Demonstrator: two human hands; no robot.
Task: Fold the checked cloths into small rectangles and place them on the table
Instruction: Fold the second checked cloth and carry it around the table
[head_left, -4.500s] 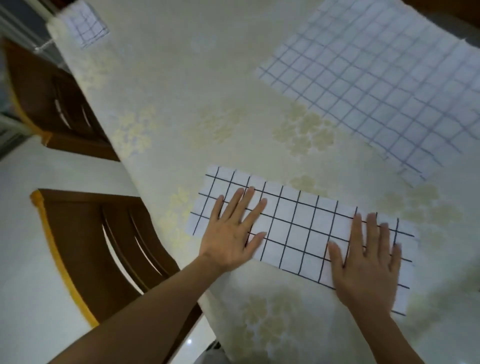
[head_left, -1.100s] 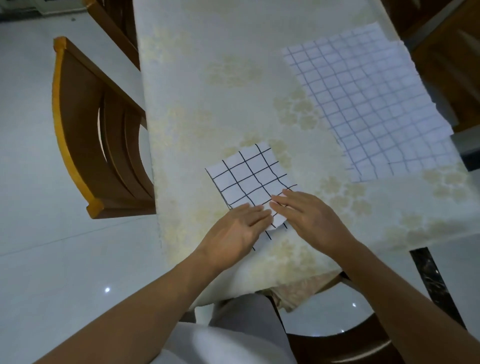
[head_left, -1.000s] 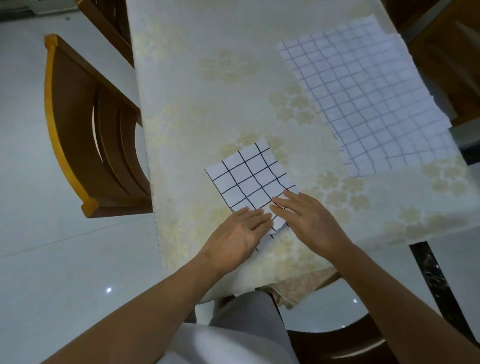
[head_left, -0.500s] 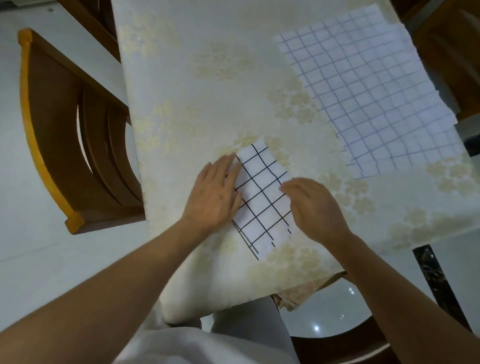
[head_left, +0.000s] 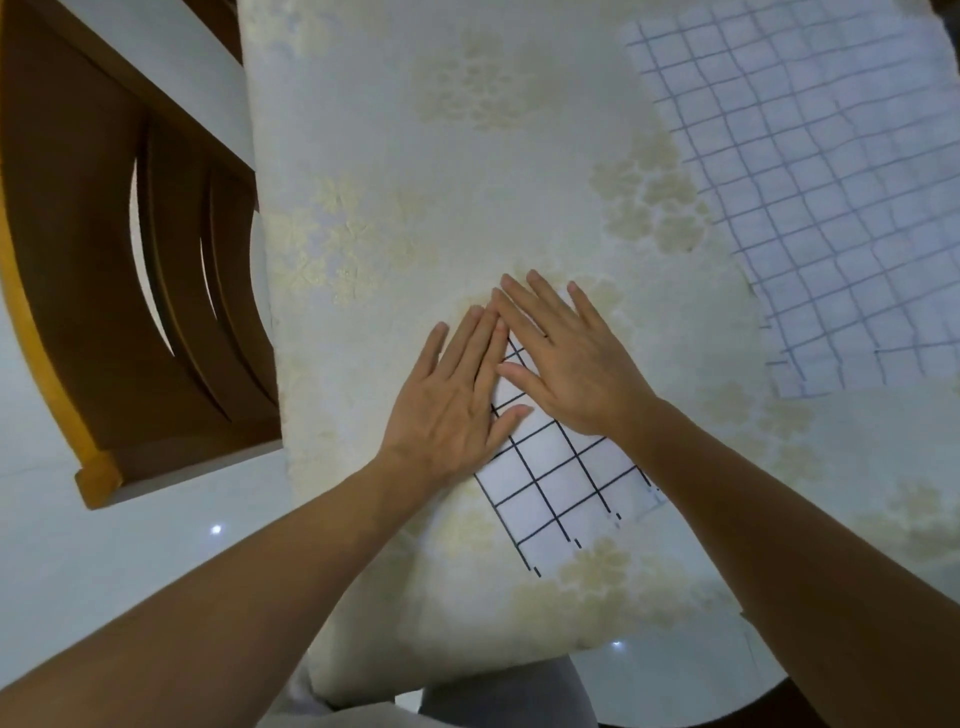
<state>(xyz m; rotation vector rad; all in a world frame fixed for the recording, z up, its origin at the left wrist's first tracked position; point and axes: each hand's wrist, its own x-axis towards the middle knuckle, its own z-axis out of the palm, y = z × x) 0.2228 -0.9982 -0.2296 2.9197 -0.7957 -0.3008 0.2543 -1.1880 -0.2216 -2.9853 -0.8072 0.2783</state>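
Both hands lie flat on the folded checked cloth (head_left: 561, 483), which sits on the near part of the table (head_left: 415, 156), close to the person's edge. The left hand (head_left: 449, 410) has straight fingers held together and grips nothing. Its thumb and inner fingers are on the cloth's left side, while the rest of the palm is on the cream floral table cover. The right hand (head_left: 571, 374) is also flat, fingers a little spread, palm down over the cloth's far end, with its index finger touching the left hand's fingertips. Neither hand pinches or curls round anything. Judging from the pose, the palms are there to press the layers down and set the crease, so the small rectangle does not spring open. The near half of the cloth shows bare and lies flat, its black grid lines clear. A second checked cloth (head_left: 805, 182), unfolded and slightly wrinkled, is spread at the far right of the table, well apart from the hands — probably left there as the next one to fold. A wooden chair (head_left: 130, 270) stands at the table's left side on a pale glossy floor. The step in hand looks like final smoothing — this cloth seems about done.
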